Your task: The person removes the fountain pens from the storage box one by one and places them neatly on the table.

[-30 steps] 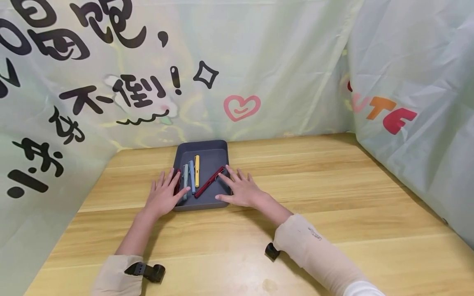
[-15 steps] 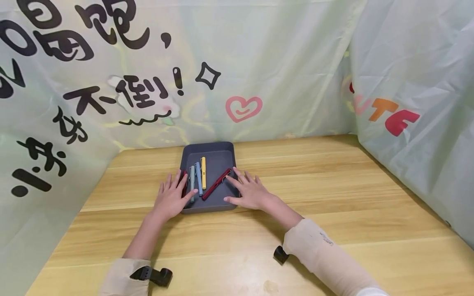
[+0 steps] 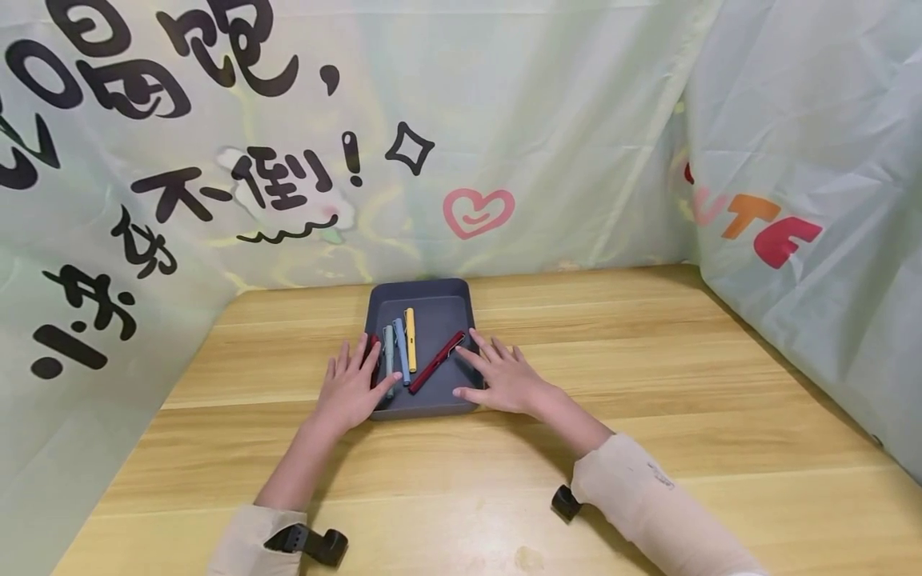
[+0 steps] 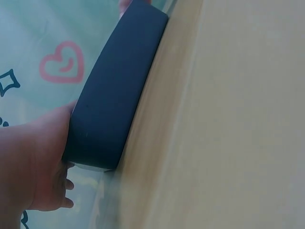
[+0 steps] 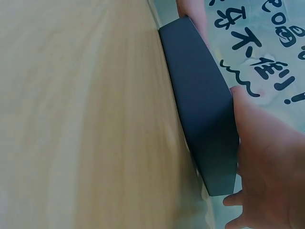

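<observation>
A dark grey tray (image 3: 425,413) lies on the wooden table, holding several pens. A dark red pen (image 3: 435,364) slants across its right half; a yellow pen (image 3: 410,340), a blue pen (image 3: 401,352) and a grey-green pen (image 3: 389,360) lie on the left. Another red pen (image 3: 373,350) is partly covered by my left hand (image 3: 350,394). That hand rests spread at the tray's left side, thumb reaching over the rim. My right hand (image 3: 513,382) touches the right side, fingers extended. Both wrist views show the tray's front wall (image 4: 114,86) between the hands.
The wooden table (image 3: 461,488) extends in front of the tray and to both sides. A printed curtain (image 3: 576,136) hangs close behind the tray and along the left and right. Black wrist cameras (image 3: 333,548) stick out from both sleeves.
The tray has slid to the right along the table with the pens in it, both hands moving along at its sides. The head view has shifted slightly.
</observation>
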The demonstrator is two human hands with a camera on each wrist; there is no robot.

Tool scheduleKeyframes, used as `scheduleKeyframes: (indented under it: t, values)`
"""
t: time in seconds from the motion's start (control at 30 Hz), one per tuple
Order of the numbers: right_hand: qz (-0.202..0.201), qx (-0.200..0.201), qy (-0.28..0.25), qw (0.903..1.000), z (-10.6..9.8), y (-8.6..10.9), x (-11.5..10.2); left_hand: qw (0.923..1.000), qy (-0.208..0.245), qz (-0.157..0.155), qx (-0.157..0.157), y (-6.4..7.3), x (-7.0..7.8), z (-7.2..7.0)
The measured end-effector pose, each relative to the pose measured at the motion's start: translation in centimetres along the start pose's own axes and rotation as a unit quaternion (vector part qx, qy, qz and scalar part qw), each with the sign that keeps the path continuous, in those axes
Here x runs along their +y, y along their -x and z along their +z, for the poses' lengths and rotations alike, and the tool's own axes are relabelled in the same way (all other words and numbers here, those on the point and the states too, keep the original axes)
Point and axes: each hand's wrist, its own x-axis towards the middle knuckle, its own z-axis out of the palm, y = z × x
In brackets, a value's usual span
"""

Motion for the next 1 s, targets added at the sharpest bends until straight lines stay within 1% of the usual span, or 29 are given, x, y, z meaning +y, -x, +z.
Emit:
scheduleKeyframes:
  t: [0.2,0.5,0.6,0.8,1.0]
  values:
    - [0.000,0.004,-0.001,1.0000,-0.1,0.8,0.5,1.0000,0.001,0.000,-0.004,0.0,0.7,0.2]
    - [-0.008,0.016,-0.005,0.9998,-0.1,1.6,1.1,0.9999,0.016,-0.001,-0.004,0.2,1.8,0.6]
    - [-0.006,0.017,-0.007,0.9998,-0.1,1.9,1.4,0.9999,0.015,0.001,-0.005,0.2,2.1,0.7]
    - [-0.002,0.020,-0.011,0.9997,-0.1,2.4,1.9,0.9999,0.012,0.004,0.004,0.1,2.7,1.0]
    - [-0.006,0.028,-0.020,0.9994,-0.1,3.1,2.3,0.9999,0.009,0.008,0.003,0.2,3.3,1.2]
